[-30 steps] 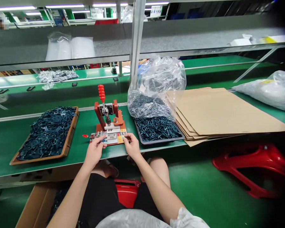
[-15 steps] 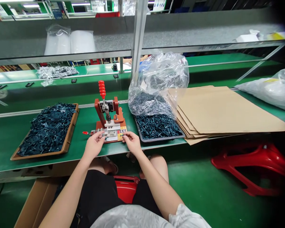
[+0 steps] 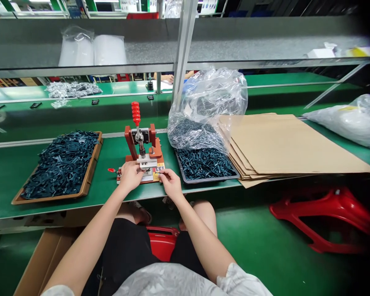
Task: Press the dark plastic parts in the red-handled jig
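Observation:
A toggle press (image 3: 138, 144) with a red handle (image 3: 136, 114) stands upright at the bench's front. My left hand (image 3: 130, 176) is at its light metal fixture (image 3: 147, 177), fingers pinched together under the white pressing block (image 3: 147, 161); whatever they hold is too small to make out. Beside the fixture's right edge, my right hand (image 3: 171, 183) pinches a small dark plastic part by the yellow label (image 3: 156, 176). A small red-tipped lever (image 3: 112, 170) sticks out to the left of the fixture.
On the left is a brown tray (image 3: 88, 185) heaped with dark plastic parts. To the right, a dark tray (image 3: 209, 180) of small dark parts sits partly under a clear bag (image 3: 216, 94). Cardboard sheets (image 3: 290, 144) lie beyond it, and a red stool (image 3: 320, 218) stands below.
My left hand has moved forward and to the right, its fingers now further into the fixture. My right hand has stayed nearly in place. The view has shifted slightly.

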`<state>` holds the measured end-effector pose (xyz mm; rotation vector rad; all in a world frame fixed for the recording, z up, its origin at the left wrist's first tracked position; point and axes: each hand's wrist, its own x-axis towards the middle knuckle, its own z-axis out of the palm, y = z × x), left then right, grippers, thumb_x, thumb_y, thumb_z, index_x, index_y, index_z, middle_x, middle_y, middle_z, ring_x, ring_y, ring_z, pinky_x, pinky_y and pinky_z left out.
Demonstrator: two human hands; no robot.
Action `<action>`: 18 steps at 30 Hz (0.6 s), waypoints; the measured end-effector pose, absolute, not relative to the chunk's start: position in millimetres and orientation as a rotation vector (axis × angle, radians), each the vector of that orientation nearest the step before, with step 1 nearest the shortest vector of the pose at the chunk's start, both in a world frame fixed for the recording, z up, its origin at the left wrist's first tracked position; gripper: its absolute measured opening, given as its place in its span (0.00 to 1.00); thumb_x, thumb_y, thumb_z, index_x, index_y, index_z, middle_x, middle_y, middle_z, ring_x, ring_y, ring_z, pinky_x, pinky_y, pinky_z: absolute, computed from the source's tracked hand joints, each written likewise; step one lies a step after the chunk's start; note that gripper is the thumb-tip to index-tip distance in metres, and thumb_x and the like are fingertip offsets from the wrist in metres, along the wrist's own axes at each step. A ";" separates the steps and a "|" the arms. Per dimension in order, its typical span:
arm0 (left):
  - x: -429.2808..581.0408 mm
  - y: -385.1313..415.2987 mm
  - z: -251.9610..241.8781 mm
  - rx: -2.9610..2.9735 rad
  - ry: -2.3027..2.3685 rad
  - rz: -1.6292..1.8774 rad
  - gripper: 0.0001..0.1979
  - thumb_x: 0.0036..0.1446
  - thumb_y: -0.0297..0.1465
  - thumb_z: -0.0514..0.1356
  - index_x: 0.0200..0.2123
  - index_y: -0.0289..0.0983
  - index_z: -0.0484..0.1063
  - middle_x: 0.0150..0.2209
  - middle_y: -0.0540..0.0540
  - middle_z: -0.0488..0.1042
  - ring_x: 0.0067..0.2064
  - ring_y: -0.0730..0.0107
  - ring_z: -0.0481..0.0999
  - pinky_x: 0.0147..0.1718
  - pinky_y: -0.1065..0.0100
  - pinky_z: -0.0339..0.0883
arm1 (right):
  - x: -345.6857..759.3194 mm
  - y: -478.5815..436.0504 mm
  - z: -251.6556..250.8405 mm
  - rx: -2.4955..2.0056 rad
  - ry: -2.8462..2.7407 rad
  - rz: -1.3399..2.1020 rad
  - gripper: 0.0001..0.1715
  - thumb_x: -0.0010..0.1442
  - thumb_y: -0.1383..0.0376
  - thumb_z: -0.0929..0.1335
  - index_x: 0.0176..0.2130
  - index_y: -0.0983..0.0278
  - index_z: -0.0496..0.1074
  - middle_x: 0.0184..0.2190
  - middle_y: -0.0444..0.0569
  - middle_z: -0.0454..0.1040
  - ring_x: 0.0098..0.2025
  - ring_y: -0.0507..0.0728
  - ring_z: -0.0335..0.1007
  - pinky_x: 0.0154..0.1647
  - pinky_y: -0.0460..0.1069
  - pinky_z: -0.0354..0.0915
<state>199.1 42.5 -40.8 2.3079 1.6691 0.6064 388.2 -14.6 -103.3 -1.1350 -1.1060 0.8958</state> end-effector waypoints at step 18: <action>203.2 51.6 -31.9 2.355 1.740 0.298 0.15 0.59 0.30 0.55 0.42 0.36 0.81 0.48 0.36 0.80 0.54 0.45 0.76 0.51 0.54 0.67 | 385.7 -12.1 -114.6 -1.196 -1.193 0.800 0.11 0.59 0.59 0.70 0.39 0.62 0.78 0.39 0.50 0.80 0.38 0.58 0.78 0.42 0.52 0.75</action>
